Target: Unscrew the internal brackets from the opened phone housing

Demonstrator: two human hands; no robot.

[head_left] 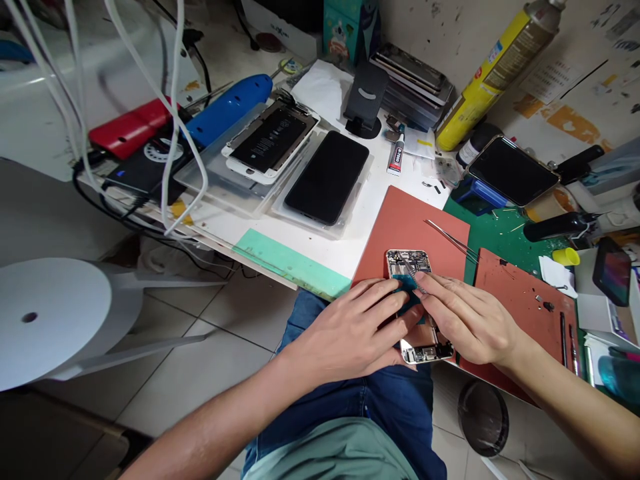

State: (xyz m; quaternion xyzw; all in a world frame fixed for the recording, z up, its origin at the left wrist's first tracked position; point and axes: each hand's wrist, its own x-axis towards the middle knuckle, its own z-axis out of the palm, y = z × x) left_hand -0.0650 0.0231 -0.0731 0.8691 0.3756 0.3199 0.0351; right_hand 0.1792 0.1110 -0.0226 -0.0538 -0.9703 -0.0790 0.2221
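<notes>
My left hand (350, 327) and right hand (465, 317) are together over the gutted phone frame (404, 265), fingertips on it, though from here I can't tell if either is really pinching anything. Frame lies flat on the red mat (415, 227), right under my palms, with a teal piece (407, 287) in the middle and tweezers (453, 240) just above. Tip: light fingertips and steady wrists work best on something this exposed.
</notes>
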